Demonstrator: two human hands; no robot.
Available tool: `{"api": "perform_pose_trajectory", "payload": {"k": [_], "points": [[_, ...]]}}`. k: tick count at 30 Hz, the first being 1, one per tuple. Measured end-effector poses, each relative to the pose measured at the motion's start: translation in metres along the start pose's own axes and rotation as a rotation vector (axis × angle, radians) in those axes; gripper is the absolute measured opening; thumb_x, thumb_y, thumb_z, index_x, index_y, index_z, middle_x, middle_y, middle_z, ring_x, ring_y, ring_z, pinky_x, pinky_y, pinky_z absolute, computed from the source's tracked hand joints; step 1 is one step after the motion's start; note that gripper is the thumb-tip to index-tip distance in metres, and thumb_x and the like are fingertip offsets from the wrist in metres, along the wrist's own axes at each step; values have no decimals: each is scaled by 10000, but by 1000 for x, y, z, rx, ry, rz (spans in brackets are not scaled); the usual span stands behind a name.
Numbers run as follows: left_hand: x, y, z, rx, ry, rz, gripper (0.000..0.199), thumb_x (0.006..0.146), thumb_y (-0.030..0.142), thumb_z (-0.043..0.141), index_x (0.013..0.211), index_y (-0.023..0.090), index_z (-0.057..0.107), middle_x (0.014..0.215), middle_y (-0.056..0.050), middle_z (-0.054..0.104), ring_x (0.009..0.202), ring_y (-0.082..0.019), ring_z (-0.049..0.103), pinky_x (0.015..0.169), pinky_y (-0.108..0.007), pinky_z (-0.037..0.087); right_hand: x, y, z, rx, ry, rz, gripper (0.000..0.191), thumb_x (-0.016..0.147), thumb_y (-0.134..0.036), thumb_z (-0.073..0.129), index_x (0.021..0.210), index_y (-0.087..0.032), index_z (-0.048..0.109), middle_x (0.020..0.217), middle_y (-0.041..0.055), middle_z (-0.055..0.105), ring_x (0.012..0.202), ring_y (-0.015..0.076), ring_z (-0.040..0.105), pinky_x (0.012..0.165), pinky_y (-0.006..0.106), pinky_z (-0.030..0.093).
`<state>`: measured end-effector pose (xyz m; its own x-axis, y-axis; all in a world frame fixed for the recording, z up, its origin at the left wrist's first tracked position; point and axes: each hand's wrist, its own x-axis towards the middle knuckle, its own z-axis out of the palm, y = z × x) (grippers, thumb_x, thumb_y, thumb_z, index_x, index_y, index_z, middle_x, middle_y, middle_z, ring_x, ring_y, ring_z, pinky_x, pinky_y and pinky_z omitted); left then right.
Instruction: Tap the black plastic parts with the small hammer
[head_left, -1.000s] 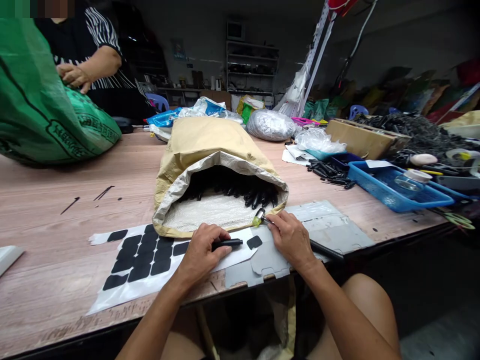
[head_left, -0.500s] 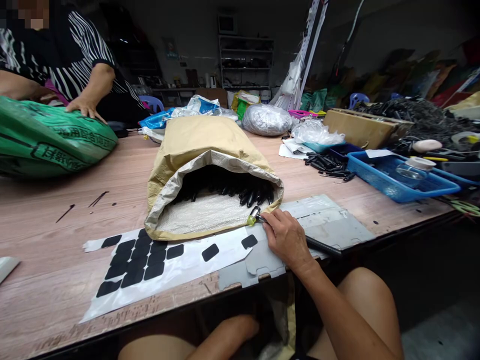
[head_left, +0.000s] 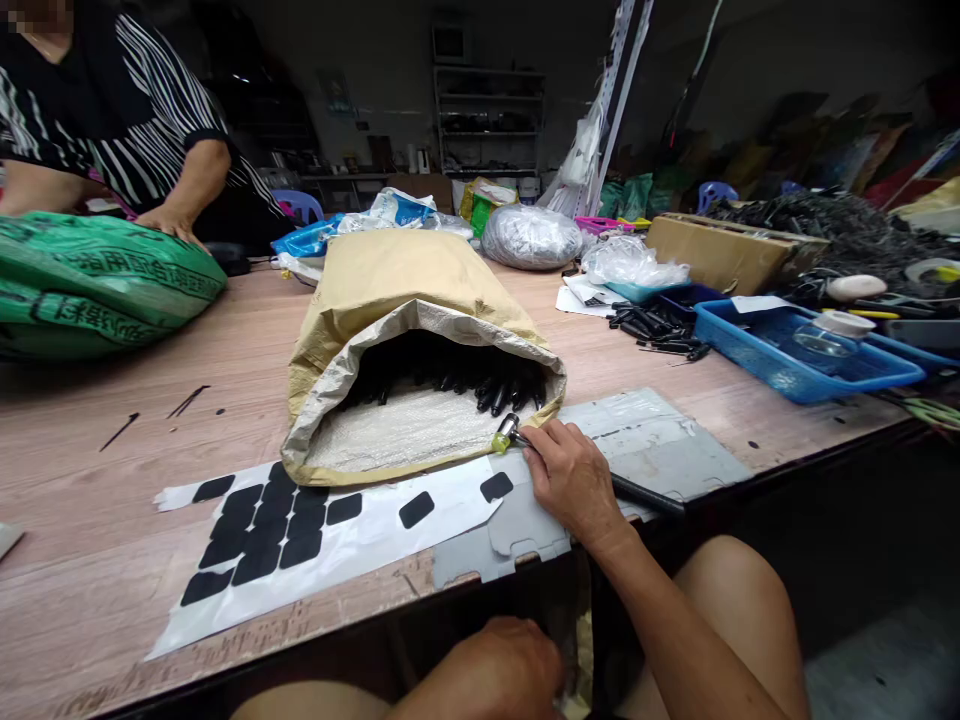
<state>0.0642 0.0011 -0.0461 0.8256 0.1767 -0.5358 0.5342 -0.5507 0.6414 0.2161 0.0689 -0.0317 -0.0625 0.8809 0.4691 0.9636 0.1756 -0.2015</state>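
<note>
My right hand is closed around a black-handled tool with a metal and yellow-green head, at the lower right corner of an open tan sack. Black slender pieces lie inside the sack, whose mouth faces me. My left hand is below the table edge, near my lap; its fingers are hidden. A white sheet with black rounded squares lies in front of the sack, partly over a grey board.
At the far left, a person's hand rests on a green sack. Two blue trays stand at the right, the nearer tray holding a jar. Behind it are a cardboard box and a clear plastic bag.
My left hand has moved right and slightly up below the table. The green sack and the person's hand sit a little lower in view. My right hand stays at the sack corner.
</note>
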Motion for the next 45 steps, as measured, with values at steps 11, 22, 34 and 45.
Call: {"api": "perform_pose_trajectory", "payload": {"k": [11, 22, 34, 45], "points": [[-87, -113, -189, 73, 1260, -916, 344, 919, 425, 569, 1087, 166, 722, 1105, -167, 740, 1025, -340, 683, 800, -383, 518, 0, -1, 1, -9, 7, -1, 246, 956, -225, 557, 1177, -235, 665, 980, 60, 638, 959, 235, 538, 827, 337, 391], [-87, -134, -188, 140, 1218, -1056, 302, 836, 332, 612, 1049, 157, 737, 1130, -219, 719, 1052, -415, 663, 786, -450, 501, 1, 1, 2, 5, 26, 2, 238, 958, -225, 551, 1164, -247, 668, 978, 53, 641, 959, 224, 538, 828, 328, 394], [-96, -80, -82, -27, 1046, -227, 155, 853, 346, 647, 964, 243, 682, 927, -8, 683, 847, -198, 603, 737, -299, 430, -2, 1, 1, 9, 30, -4, 265, 961, -229, 550, 1198, -242, 667, 987, 61, 646, 955, 227, 545, 837, 330, 418], [-85, -90, -70, -167, 1154, -141, 147, 829, 310, 705, 950, 227, 703, 880, -8, 641, 833, -189, 586, 737, -300, 427, 1, 3, -3, 55, 57, -77, 299, 975, -154, 494, 1215, -220, 659, 983, 67, 665, 1000, 221, 593, 877, 322, 485]]}}
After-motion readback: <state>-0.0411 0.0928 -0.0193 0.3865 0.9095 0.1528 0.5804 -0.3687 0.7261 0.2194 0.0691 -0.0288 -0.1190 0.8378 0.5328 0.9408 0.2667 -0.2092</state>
